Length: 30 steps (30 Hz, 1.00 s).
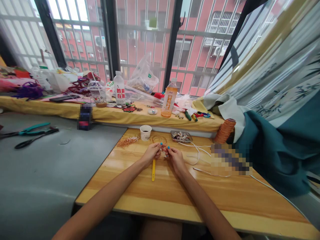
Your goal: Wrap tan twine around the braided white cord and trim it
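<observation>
Both hands, the left hand (151,154) and right hand (175,156), are working close together at the middle of the wooden table (225,196), and the near half of the top is lying bare around the forearms, so room is staying open toward the front edge and to the left corner. Just ahead, a paper cup (145,132), a wire bundle (127,141), a small tray (181,136) and a copper spool (225,130) are lining the far edge, while a yellow stick (153,170) is lying between the wrists. To the right, white cord (197,155) and teal cloth (277,156) are crowding the way, and beyond, bottles (169,98) are standing on the cluttered sill.
</observation>
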Tool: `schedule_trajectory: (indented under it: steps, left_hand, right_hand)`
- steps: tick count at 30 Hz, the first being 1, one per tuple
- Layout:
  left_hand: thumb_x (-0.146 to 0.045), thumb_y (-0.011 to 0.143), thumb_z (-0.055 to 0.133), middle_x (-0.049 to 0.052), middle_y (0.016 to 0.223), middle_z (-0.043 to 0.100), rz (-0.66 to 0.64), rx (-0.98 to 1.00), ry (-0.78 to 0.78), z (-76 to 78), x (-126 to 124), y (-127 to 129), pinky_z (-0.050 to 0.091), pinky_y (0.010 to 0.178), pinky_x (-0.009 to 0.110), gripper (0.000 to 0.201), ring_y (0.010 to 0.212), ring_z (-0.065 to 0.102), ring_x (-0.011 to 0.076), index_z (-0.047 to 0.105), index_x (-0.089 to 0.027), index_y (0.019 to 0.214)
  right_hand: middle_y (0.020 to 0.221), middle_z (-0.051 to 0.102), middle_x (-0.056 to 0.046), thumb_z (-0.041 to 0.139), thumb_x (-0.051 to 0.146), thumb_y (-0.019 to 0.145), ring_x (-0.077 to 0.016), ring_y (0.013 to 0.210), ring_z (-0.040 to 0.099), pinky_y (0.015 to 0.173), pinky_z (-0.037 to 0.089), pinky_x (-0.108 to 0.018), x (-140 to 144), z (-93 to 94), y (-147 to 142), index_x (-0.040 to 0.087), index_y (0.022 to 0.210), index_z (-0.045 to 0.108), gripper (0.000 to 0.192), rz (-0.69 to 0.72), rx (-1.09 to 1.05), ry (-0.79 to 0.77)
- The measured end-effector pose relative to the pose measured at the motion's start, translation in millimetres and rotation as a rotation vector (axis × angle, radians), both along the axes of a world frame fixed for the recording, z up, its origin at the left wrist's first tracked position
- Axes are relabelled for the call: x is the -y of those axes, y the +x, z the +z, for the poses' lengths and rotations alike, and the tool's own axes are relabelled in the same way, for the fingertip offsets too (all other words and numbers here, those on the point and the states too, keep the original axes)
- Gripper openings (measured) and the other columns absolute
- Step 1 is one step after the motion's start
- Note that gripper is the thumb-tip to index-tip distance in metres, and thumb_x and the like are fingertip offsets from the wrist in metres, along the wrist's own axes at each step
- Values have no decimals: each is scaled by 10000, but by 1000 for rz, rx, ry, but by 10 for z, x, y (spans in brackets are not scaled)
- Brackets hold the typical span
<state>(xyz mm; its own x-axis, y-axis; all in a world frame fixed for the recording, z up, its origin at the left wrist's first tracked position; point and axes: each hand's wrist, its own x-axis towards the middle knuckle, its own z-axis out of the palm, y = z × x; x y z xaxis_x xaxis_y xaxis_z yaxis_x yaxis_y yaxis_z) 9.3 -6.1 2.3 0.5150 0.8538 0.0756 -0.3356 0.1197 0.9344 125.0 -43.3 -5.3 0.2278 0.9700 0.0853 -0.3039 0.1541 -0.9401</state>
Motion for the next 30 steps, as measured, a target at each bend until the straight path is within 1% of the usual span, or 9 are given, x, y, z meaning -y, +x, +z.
schedule_trajectory:
  steps: [4,8,10,13,19,24,30]
  left_hand:
    - [-453,675,518,1,603,527,-50,19,-92,7,-44,-22,151,369,161,369,352,275,10,529,-107,801]
    - [-311,630,581,0,609,546,-88,-49,-117,57,-51,-60,136,373,163,266,349,272,5,534,-110,799]
    - [-237,601,598,5,613,555,-116,-76,-120,90,-44,-89,134,378,163,264,357,270,2,547,-103,823]
    - [-185,587,606,10,616,559,-168,-104,-100,122,-38,-135,142,383,165,278,371,264,-1,575,-91,847]
    - [-151,565,637,10,628,562,-211,-113,-127,141,-56,-202,160,388,159,266,382,280,-9,582,-91,818]
    - [-144,551,660,-6,572,538,-245,-135,-128,153,-71,-227,146,373,154,279,379,261,-11,593,-81,815]
    - [-120,539,663,23,618,573,-244,-159,-158,148,-69,-229,144,369,152,271,383,255,-15,595,-73,797]
  right_hand:
    - [523,552,6,679,396,488,-77,460,432,452,337,-211,-18,-22,3,140,574,580,288,11,-13,5]
    - [529,557,7,678,398,489,-83,466,435,468,341,-218,-31,-35,13,143,582,580,288,14,0,10]
    - [529,557,10,678,403,490,-87,474,441,481,350,-222,-28,-31,18,148,589,583,290,11,10,12]
    - [536,565,9,678,410,497,-96,489,456,495,360,-227,-14,-19,19,154,595,587,289,2,30,15]
    - [531,571,12,676,416,512,-103,503,481,521,371,-231,1,-11,15,157,589,584,285,-1,64,15]
    - [535,571,9,675,405,523,-100,511,490,517,362,-222,-3,-18,18,150,598,589,280,18,88,6]
    - [515,560,18,675,416,515,-99,486,484,494,363,-224,-5,-15,21,155,591,587,286,40,109,-9]
